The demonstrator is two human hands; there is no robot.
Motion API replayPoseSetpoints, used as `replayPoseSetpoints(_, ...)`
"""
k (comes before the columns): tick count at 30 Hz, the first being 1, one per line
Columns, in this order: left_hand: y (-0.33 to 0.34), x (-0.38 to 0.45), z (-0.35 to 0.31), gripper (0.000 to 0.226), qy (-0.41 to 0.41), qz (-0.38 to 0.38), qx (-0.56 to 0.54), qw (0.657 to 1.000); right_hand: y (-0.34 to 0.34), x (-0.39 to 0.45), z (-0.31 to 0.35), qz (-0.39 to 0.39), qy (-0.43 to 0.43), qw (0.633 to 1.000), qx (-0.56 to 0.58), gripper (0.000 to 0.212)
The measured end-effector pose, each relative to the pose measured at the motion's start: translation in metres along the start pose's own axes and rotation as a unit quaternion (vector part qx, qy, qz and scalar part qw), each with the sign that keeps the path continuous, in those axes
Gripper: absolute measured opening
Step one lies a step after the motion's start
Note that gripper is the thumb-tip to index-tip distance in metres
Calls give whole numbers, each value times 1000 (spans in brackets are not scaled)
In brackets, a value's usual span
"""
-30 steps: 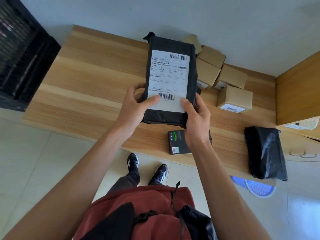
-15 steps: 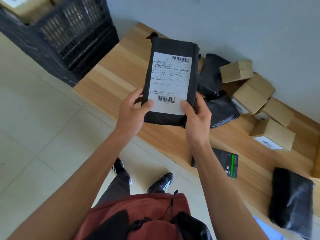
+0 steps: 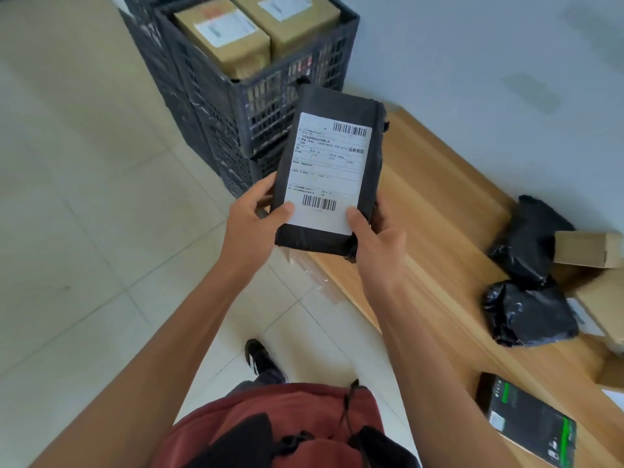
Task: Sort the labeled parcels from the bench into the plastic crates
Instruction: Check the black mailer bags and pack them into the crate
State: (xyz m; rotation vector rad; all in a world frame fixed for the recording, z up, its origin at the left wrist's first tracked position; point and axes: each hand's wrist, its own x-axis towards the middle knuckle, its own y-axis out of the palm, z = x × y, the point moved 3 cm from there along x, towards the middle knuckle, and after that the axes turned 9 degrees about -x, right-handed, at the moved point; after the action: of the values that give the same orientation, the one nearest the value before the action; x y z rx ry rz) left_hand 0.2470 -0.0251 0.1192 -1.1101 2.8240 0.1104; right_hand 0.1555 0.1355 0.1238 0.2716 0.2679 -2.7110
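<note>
Both hands hold one parcel. The left hand point(image 3: 251, 224) grips the lower left edge of the black parcel point(image 3: 332, 170), and the right hand point(image 3: 376, 238) grips the lower right corner, each with the thumb pressed on the front and the other fingers curled behind. The parcel is in the air, nearly upright, above the end of the wooden bench point(image 3: 439, 231), with its white label point(image 3: 329, 170) turned to the face. I think it is held so because the label must be read before a crate is chosen; the grip stays low, so the thumbs cover only the label's bottom corners and both barcodes stay free.

Just behind the parcel stands the black plastic crate point(image 3: 256, 96), on top of another one, beside the bench end. It already carries two brown cardboard boxes point(image 3: 236, 32) with labels upward. On the bench two black bags point(image 3: 526, 298) lie near the wall, touching each other, with cardboard boxes beside them, and a flat dark package point(image 3: 530, 423) lies near the front edge. These probably wait for sorting.
</note>
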Motion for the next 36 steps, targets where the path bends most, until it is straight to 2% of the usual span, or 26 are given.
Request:
replayPoseSetpoints(6,-86,35,-12,49,7,-51,-22,998,86,14,30,41,-23,999,-7,41)
replayPoseSetpoints(13,-156,76,-19,47,8,-111,-34,993,167,51,49,93,-22,995,-25,45)
replayPoseSetpoints(26,-237,219,-49,49,-27,-137,24,990,301,184,92,164,-33,986,-8,37)
replayPoseSetpoints(32,-275,275,-51,58,-48,-163,3,985,360,236,117,216,-48,975,-31,37)
replayPoseSetpoints(36,-302,313,-49,58,-51,-167,-5,985,395,264,123,223,-50,973,-45,37)
